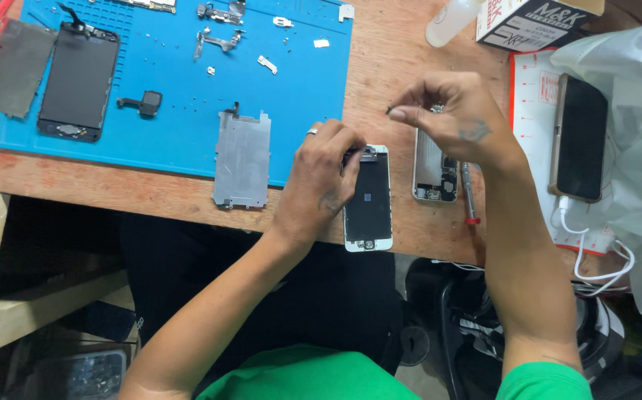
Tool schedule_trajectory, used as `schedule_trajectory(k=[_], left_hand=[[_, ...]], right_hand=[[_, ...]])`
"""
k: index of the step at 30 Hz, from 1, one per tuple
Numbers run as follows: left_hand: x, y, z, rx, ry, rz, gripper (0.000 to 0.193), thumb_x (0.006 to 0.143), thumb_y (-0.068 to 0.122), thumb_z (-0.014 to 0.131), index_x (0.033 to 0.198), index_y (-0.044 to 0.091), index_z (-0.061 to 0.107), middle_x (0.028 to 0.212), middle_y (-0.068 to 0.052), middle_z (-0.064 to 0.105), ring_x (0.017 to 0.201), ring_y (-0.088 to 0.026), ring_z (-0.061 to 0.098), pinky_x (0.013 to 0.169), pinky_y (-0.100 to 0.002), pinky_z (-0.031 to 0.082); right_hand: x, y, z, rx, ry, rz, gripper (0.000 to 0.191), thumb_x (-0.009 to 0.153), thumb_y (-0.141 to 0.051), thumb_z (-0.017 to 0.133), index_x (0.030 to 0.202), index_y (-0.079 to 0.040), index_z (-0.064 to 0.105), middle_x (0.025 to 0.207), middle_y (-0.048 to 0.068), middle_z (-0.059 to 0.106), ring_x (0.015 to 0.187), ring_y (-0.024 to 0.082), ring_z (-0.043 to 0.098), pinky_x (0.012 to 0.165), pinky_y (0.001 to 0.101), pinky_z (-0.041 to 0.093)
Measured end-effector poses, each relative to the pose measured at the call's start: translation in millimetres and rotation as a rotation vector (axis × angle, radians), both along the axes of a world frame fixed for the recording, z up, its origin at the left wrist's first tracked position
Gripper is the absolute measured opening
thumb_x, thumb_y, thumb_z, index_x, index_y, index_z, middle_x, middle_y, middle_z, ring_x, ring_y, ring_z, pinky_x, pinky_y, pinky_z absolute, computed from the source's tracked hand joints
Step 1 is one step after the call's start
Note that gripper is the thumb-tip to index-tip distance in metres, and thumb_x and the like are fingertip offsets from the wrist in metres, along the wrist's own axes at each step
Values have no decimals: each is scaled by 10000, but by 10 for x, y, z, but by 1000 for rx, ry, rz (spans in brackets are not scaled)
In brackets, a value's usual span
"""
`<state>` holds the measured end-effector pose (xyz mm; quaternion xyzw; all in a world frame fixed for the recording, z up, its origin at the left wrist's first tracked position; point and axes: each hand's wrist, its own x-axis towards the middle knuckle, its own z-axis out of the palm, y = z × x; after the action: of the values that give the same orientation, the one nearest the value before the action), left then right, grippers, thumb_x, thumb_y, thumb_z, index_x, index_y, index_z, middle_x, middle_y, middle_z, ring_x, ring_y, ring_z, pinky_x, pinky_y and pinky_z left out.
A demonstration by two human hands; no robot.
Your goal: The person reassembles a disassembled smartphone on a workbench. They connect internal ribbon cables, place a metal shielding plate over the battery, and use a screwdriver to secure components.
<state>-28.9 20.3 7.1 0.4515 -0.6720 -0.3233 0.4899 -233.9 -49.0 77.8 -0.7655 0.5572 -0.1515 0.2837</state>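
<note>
My left hand (pixel 322 178) rests on the top end of a white-framed phone screen panel (pixel 369 204) that lies face down at the table's front edge, fingers curled onto its upper part. My right hand (pixel 450 111) hovers above an opened phone body (pixel 433 169), thumb and forefinger pinched on a tiny dark part (pixel 389 110). A red-tipped screwdriver (pixel 468 194) lies just right of the phone body.
A blue work mat (pixel 187 111) holds a metal shield plate (pixel 242 159), a black screen assembly (pixel 76 81), a small camera part (pixel 143 102) and several loose brackets. To the right lie a charging phone (pixel 580 138), a white cable (pixel 595 267), a plastic bag (pixel 639 148) and a box (pixel 536 22).
</note>
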Motion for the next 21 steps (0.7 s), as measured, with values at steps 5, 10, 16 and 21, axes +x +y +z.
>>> schedule_trajectory(k=[5, 10, 16, 21], left_hand=[[-19, -11, -4, 25, -33, -11, 56, 919, 34, 702, 953, 12, 662, 939, -100, 651, 895, -258, 634, 823, -385, 529], [-15, -11, 2, 1, -39, -1, 66, 914, 33, 708, 966, 14, 672, 946, -103, 655, 905, -259, 636, 824, -387, 529], [-19, -3, 11, 15, -45, 4, 61, 917, 40, 709, 961, 18, 675, 949, -100, 660, 907, -256, 635, 817, -387, 527], [-23, -4, 20, 30, -37, -8, 56, 926, 41, 700, 970, 16, 675, 946, -99, 655, 904, -252, 631, 818, -383, 526]], right_hand=[[-41, 149, -56, 24, 71, 23, 150, 893, -159, 797, 1004, -60, 781, 846, 50, 739, 735, 108, 626, 649, 286, 502], [18, 169, -171, 107, 13, 69, 139, 915, -150, 765, 996, -37, 753, 779, 61, 658, 686, 142, 600, 596, 303, 493], [57, 179, -159, 2, 51, 179, 121, 907, -128, 760, 986, -38, 754, 803, 50, 671, 698, 138, 606, 623, 309, 491], [85, 195, -156, -45, 42, 204, 124, 901, -145, 777, 975, -46, 772, 829, 62, 672, 687, 175, 602, 618, 327, 478]])
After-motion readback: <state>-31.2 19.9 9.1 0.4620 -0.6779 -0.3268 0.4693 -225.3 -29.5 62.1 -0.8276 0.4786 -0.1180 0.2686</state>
